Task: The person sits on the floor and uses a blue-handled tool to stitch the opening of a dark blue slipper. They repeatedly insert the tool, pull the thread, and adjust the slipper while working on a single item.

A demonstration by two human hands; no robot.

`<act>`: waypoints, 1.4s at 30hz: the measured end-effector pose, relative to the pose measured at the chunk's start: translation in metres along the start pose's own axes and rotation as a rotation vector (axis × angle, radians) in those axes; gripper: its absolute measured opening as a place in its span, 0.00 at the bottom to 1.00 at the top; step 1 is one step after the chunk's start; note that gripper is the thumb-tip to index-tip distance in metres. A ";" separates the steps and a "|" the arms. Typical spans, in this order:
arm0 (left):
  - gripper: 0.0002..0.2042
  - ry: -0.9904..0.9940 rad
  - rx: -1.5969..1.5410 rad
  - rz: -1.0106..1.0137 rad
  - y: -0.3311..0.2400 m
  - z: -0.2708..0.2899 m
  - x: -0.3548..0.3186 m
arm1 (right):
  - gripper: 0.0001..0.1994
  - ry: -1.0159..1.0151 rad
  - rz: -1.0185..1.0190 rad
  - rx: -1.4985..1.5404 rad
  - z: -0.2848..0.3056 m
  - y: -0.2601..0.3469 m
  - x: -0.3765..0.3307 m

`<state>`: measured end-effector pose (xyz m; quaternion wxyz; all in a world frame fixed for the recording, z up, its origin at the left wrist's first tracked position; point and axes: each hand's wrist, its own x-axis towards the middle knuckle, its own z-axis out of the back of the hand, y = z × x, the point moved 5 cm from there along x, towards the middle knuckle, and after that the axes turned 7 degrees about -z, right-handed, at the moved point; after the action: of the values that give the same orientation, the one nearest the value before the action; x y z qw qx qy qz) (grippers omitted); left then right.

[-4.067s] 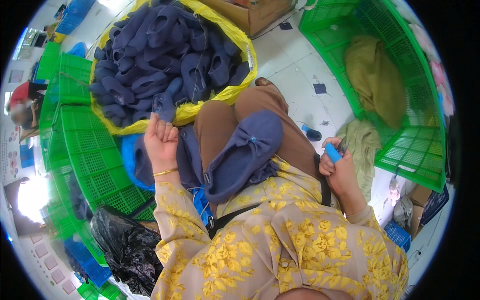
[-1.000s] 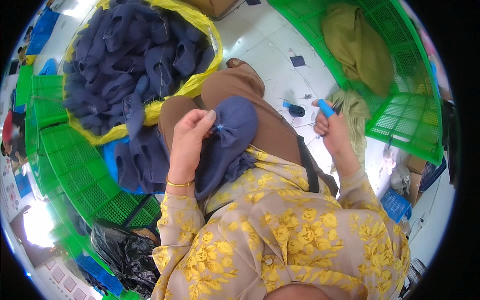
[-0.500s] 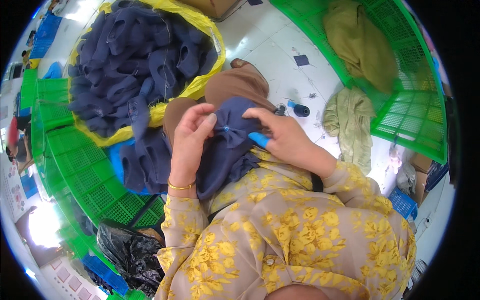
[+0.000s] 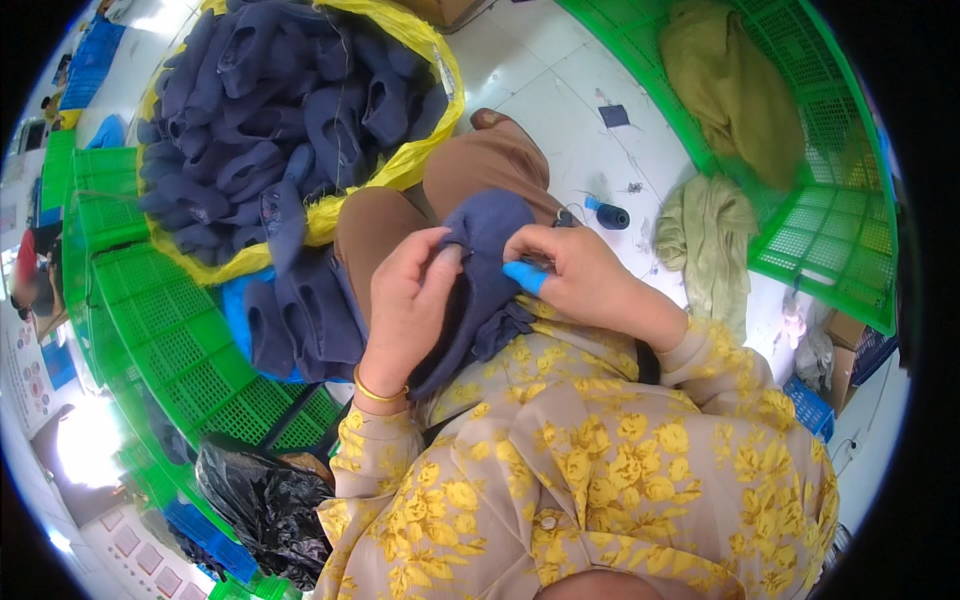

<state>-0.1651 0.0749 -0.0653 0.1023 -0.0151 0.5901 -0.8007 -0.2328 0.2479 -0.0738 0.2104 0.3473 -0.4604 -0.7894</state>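
Note:
A navy fabric piece, rounded at its far end like a slipper or shoe upper, lies over my lap. My left hand, with a gold bangle at the wrist, has its thumb and fingertips pinched at the piece's left side. At the right side sits my right hand, fingers curled together and blue tape on one finger. Something small and dark shows between those fingers, too hidden to name. More navy pieces hang over my left leg. My fingers cover most of the middle of the worked piece.
A yellow-rimmed sack heaped with similar navy pieces stands at the far left. Green plastic crates line the left; another green crate holds olive cloth at right. A dark thread spool and pale green cloth lie on the floor.
My left hand has moved right and closed in on the navy piece. The bow with a shiny centre, visible before, is now hidden. My right fingers have curled in more.

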 end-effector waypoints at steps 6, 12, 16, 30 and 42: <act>0.04 -0.021 -0.407 0.205 0.012 0.001 -0.004 | 0.06 0.322 -0.184 -0.041 -0.007 0.017 -0.004; 0.04 0.061 -0.387 0.157 0.009 -0.002 -0.009 | 0.08 0.133 -0.440 0.895 -0.010 0.009 0.004; 0.03 0.133 -0.103 -0.048 0.001 -0.002 -0.009 | 0.08 -0.357 0.243 0.053 0.000 0.017 0.010; 0.08 0.129 -0.141 0.198 0.012 -0.007 0.017 | 0.14 -0.290 0.474 -0.442 -0.018 0.010 -0.009; 0.07 -0.231 -0.445 0.284 0.026 -0.015 0.005 | 0.13 -0.274 0.547 -0.388 -0.019 0.011 -0.014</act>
<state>-0.1680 0.0808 -0.0948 0.2740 -0.0455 0.7319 -0.6222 -0.2091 0.2408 -0.0656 0.4121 0.0560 -0.4016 -0.8159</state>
